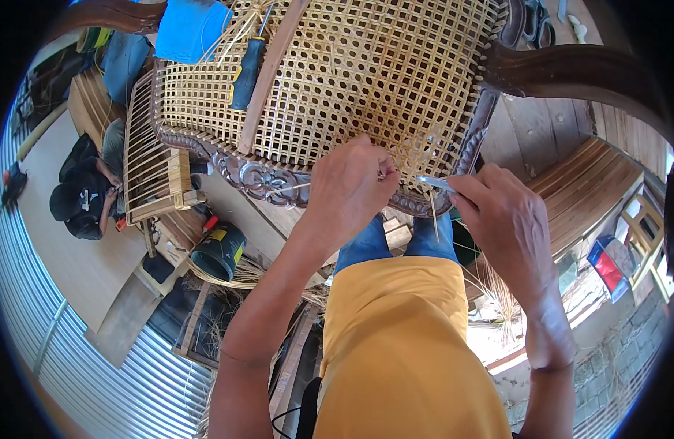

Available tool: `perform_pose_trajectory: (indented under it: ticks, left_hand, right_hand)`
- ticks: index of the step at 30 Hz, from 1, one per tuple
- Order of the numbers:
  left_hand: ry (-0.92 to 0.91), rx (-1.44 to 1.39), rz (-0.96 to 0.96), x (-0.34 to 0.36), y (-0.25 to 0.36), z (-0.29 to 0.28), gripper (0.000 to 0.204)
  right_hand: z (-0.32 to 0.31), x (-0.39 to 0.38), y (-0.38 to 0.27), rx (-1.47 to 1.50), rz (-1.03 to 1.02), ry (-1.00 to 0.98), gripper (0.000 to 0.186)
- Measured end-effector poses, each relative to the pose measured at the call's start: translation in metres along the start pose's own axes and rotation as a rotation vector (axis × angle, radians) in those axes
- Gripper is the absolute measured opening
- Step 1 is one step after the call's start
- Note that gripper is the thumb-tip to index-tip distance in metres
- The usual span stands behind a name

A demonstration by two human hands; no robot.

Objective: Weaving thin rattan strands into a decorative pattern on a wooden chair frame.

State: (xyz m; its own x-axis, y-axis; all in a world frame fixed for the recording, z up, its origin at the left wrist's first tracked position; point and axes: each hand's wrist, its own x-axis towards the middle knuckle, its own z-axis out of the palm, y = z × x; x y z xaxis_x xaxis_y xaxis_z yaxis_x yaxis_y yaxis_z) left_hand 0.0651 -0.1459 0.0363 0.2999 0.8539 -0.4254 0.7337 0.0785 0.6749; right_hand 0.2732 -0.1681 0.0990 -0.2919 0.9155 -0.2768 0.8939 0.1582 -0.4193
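Note:
A woven cane seat (pixel 366 69) in a carved dark wooden chair frame (pixel 260 179) lies in front of me. My left hand (pixel 355 179) is closed over the seat's near edge, fingers curled in a pinch; whatever they grip is hidden. Between thumb and fingers, my right hand (pixel 502 212) holds a small silver blade-like tool (pixel 437 183), its tip at the near right rim beside my left fingers. A loose cane strand (pixel 434 218) hangs down below that tip. On the weave farther left lie a blue-handled screwdriver (pixel 248 75) and a flat wooden strip (pixel 272 77).
A blue container (pixel 193 31) with cane strands sits at the seat's far left. Curved chair arms (pixel 571 72) rise on both sides. At left, another person (pixel 84 190) works beside a slatted wooden frame (pixel 150 175). A dark bucket (pixel 218 252) stands below.

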Motion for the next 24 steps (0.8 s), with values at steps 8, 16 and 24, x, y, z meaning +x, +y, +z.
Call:
perform_pose_trajectory:
  ticks: [8, 16, 24]
  left_hand:
    - [0.043, 0.018, -0.015, 0.002, 0.005, 0.001, 0.007]
    - [-0.016, 0.045, -0.055, 0.007, 0.006, -0.001, 0.008]
    - [-0.012, 0.073, -0.055, 0.010, 0.000, 0.004, 0.014]
  right_hand:
    - [0.001, 0.015, -0.006, -0.234, -0.159, -0.058, 0.007]
    - [0.010, 0.038, 0.006, -0.306, -0.326, -0.032, 0.007]
    - [0.015, 0.037, 0.007, -0.272, -0.228, -0.071, 0.015]
